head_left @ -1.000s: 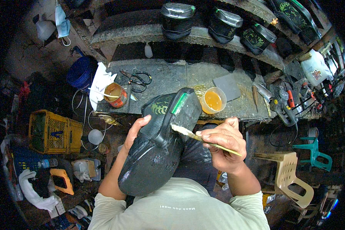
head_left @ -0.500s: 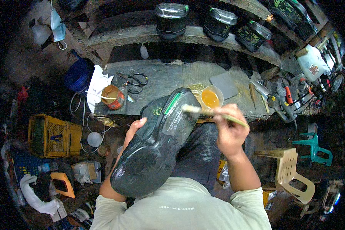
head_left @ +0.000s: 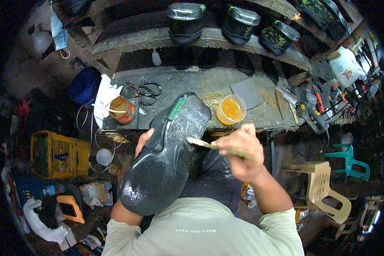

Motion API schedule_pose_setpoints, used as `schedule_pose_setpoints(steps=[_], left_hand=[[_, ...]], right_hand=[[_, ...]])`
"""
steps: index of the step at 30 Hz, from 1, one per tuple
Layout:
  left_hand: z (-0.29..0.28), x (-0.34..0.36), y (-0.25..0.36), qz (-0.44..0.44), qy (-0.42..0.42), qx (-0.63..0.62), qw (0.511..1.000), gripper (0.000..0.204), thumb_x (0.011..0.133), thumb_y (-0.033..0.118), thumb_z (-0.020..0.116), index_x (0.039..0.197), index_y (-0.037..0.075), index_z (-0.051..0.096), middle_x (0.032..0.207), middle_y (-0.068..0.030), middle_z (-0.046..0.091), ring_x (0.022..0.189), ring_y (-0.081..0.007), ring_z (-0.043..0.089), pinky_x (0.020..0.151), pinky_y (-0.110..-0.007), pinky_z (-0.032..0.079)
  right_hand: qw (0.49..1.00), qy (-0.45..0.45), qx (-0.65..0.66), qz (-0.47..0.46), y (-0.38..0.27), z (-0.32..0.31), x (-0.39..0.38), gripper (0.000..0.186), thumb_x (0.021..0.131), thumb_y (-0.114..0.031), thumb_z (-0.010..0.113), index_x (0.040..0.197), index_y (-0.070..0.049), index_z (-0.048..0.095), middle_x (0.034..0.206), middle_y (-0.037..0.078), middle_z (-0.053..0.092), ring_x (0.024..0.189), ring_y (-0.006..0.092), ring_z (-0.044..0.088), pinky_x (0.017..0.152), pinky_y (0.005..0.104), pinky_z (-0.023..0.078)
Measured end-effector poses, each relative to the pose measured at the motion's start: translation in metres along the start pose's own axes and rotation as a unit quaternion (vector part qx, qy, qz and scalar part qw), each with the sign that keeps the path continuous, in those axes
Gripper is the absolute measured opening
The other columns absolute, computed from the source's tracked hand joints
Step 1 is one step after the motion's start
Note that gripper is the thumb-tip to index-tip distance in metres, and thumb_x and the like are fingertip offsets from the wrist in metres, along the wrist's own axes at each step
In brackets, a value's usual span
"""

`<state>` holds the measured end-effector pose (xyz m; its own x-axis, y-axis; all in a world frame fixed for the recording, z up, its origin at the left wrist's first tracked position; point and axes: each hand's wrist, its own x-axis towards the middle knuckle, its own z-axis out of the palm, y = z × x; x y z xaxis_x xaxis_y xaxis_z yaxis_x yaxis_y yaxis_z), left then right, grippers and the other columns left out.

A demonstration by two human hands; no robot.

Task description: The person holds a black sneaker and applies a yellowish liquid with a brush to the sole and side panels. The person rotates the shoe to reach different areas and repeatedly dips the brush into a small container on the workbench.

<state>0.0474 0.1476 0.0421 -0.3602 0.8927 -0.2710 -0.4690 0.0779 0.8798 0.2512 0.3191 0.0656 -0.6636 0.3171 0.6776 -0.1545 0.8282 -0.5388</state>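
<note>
My left hand [head_left: 143, 141] grips a black shoe [head_left: 155, 179] from its left side, mostly hidden behind it, with the sole turned up and a green strip along the heel end. My right hand [head_left: 243, 151] is closed on a thin brush [head_left: 207, 143], whose pale bristles rest on the glossy sole near its waist. Beyond them on the worn bench [head_left: 158, 74] are a clear cup of amber liquid [head_left: 230, 109], a grey square sheet [head_left: 246, 91], an open red tin [head_left: 123, 112] with a stick across it, and black-handled scissors [head_left: 147, 91].
Several black boots [head_left: 185, 23] stand on the shelf above. Power tools [head_left: 309, 115] crowd the bench's right end. A beige chair [head_left: 315, 187] and a green chair [head_left: 345, 160] are at right; a yellow crate [head_left: 59, 153] and a blue bucket [head_left: 82, 85] at left.
The shoe has tilted, showing more of its sole, with more sheen on it. The brush moved up toward the heel, then back down. My left hand shifted slightly left.
</note>
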Motion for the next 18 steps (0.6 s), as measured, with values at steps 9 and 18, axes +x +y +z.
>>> schedule_pose_setpoints(steps=[9, 18], left_hand=[[-0.001, 0.007, -0.005, -0.127, -0.016, -0.286, 0.95, 0.066, 0.098, 0.055, 0.05, 0.13, 0.0, 0.063, 0.109, -0.0185, 0.073, 0.094, -0.031, 0.073, 0.089, -0.043, 0.06], [-0.022, 0.002, -0.02, -0.031, -0.036, -0.356, 0.933, 0.076, 0.093, 0.056, 0.061, 0.143, -0.001, 0.052, 0.135, -0.0221, 0.063, 0.117, -0.0355, 0.066, 0.101, -0.051, 0.055]], right_hand=[[0.999, 0.02, 0.021, 0.043, 0.006, 0.006, 0.008, 0.013, 0.092, 0.001, 0.07, 0.104, -0.001, 0.069, 0.097, 0.008, 0.072, 0.091, 0.0188, 0.065, 0.086, 0.0343, 0.045], [0.956, 0.139, -0.157, 0.205, 0.06, -0.021, -0.013, 0.018, 0.097, -0.011, 0.072, 0.111, 0.0, 0.071, 0.103, 0.009, 0.072, 0.09, 0.0169, 0.065, 0.088, 0.0307, 0.047]])
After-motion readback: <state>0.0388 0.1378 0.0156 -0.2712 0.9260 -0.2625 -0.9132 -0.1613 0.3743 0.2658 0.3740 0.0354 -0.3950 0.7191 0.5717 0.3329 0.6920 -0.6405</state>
